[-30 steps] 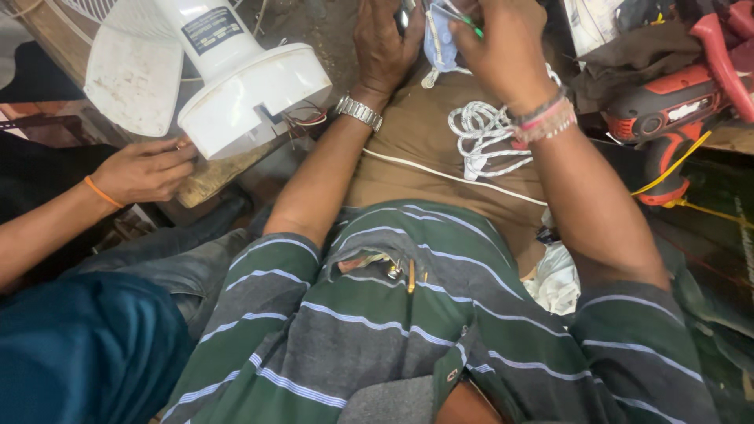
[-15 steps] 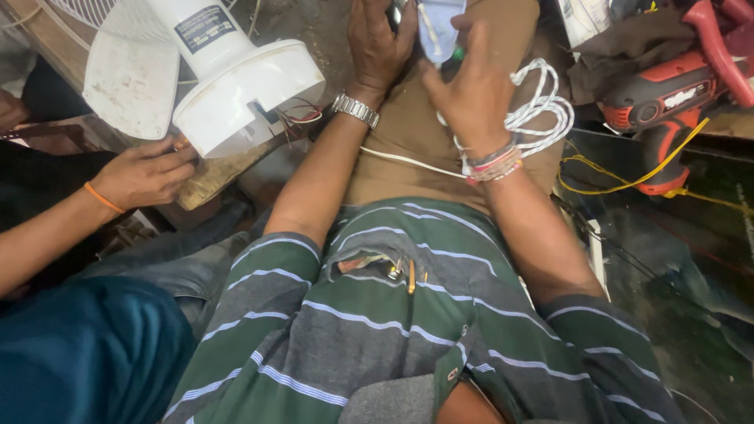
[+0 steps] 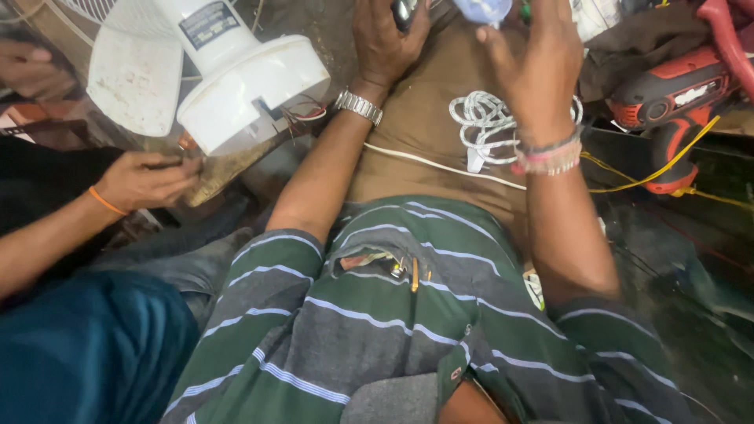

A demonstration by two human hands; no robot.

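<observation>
Our left hand (image 3: 386, 39) closes around a small dark object (image 3: 402, 11) at the top edge, too cut off to identify. Our right hand (image 3: 532, 67) has its fingers spread, touching a pale bluish item (image 3: 481, 9) just above. A coiled white cord (image 3: 483, 126) lies on our lap below. A co-worker's hand (image 3: 145, 179) grips beneath the white fan base (image 3: 247, 90).

Glossy white plastic fan base (image 3: 250, 93), shiny metal wristwatch (image 3: 358, 106), matt brown cloth (image 3: 424, 133), smooth white coiled cord (image 3: 483, 122).
</observation>
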